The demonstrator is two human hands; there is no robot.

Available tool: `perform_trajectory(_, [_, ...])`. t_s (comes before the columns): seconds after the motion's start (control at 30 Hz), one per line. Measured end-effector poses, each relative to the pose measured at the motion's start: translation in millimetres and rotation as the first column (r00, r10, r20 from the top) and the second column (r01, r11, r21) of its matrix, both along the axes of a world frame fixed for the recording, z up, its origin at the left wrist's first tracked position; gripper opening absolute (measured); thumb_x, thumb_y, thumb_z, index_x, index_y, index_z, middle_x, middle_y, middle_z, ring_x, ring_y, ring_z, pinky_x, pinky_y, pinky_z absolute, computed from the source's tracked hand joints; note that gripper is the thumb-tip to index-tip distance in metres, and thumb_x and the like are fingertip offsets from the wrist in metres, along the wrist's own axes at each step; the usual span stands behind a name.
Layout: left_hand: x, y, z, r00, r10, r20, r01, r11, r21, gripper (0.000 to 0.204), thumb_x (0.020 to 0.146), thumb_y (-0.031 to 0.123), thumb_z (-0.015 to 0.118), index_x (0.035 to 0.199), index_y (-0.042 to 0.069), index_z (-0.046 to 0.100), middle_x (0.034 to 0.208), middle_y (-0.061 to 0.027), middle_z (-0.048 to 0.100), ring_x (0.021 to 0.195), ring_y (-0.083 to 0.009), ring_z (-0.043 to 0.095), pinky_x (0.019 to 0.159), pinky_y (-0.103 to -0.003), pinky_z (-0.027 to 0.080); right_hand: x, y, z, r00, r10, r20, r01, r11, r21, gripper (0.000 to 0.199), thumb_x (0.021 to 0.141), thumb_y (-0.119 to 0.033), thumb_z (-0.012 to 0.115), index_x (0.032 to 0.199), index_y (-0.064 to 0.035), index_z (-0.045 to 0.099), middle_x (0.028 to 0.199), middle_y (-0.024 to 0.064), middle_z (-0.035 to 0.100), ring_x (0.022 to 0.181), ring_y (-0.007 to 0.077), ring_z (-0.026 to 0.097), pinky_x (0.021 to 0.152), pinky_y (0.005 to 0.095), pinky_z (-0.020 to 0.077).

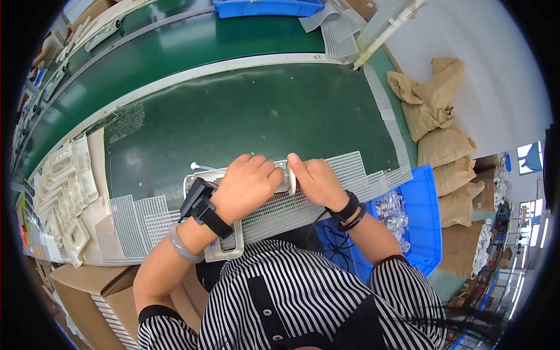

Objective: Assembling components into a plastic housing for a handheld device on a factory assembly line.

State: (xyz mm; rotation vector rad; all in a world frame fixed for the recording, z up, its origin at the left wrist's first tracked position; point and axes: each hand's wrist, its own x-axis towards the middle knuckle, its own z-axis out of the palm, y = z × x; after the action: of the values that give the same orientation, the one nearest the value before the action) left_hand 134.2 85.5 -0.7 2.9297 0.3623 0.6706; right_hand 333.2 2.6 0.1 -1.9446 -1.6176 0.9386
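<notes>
Green matting covered the surface [256, 111] where the person worked. Both hands met over a small pale plastic frame [286, 178] lying at the near edge of the surface, partly on a strip of white mesh [326, 186]. The left hand [248, 186] lay across the top of the frame, its fingers curled down over the part and pressed on it. The right hand [318, 182] touched the frame's right end, thumb raised along its edge and the other fingers tucked beneath; whether they closed fully on the part could not be told. A thin white stick [204, 167] poked out from behind the left hand.

The left wrist carried a black strap device [201, 207] and a grey bangle [182, 248]; the right wrist wore dark bands [349, 210]. A second pale frame [230, 248] lay just below the left wrist, at the surface's edge.

A stack of similar white frames [64, 192] sat well to the left. More mesh pieces [137, 224] lay near the left forearm. A blue bin [417, 216] stood to the right of the person, holding small bagged parts [392, 211]. Tan sacks [437, 122] were piled beyond it on the floor. A green conveyor belt [192, 46] ran along the far side of the surface, with another blue bin [265, 7] at the top edge. Cardboard boxes [93, 291] stood at the lower left.
</notes>
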Motion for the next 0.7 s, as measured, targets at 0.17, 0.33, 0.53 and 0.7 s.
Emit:
perform_trajectory(0.17, [6, -3, -3, 0.995, 0.103, -0.017, -0.104, 0.994, -0.044, 0.012, 0.08, 0.018, 0.071, 0.079, 0.01, 0.063, 0.072, -0.0016, 0.06, 0.072, -0.0222, 0.06, 0.066, -0.036, 0.046, -8, -3, -3, 0.99, -0.07, 0.119, 0.032, 0.955, 0.296, 0.055, 0.107, -0.048, 0.046, 0.086, -0.0008, 0.064, 0.072, 0.0154, 0.064, 0.065, 0.0333, 0.064, 0.058, 0.0446, 0.0489])
perform_trajectory(0.33, [8, 2, -5, 0.989, 0.145, -0.03, -0.148, 0.982, -0.122, 0.012, 0.082, 0.02, 0.074, 0.083, 0.011, 0.067, 0.073, -0.0029, 0.061, 0.073, -0.0235, 0.061, 0.067, -0.038, 0.047, -1, -14, 3, 0.992, 0.005, -0.122, 0.028, 0.964, 0.265, 0.029, 0.1, -0.025, 0.066, 0.108, 0.0009, 0.056, 0.104, 0.0174, 0.065, 0.081, 0.0268, 0.069, 0.065, 0.0377, 0.0545])
perform_trajectory(0.53, [10, -1, -2, 0.983, 0.181, -0.015, -0.178, 0.944, -0.28, 0.013, 0.085, 0.021, 0.074, 0.093, 0.01, 0.072, 0.078, -0.005, 0.063, 0.077, -0.0261, 0.063, 0.071, -0.041, 0.051, 12, -20, -2, 0.887, 0.135, -0.442, -0.028, 0.971, 0.239, 0.064, 0.086, -0.011, 0.081, 0.14, 0.0008, 0.048, 0.133, 0.0182, 0.054, 0.093, 0.018, 0.069, 0.076, 0.0289, 0.059])
perform_trajectory(0.7, [8, -5, -4, 0.982, 0.186, -0.032, -0.188, 0.948, -0.257, 0.015, 0.084, 0.017, 0.071, 0.097, 0.01, 0.072, 0.079, -0.0047, 0.063, 0.079, -0.0255, 0.063, 0.072, -0.04, 0.05, 15, -16, 5, 0.934, 0.254, -0.252, -0.208, 0.958, 0.195, 0.078, 0.085, -0.016, 0.082, 0.149, 0.001, 0.041, 0.138, 0.0191, 0.053, 0.099, 0.0197, 0.068, 0.078, 0.0307, 0.058])
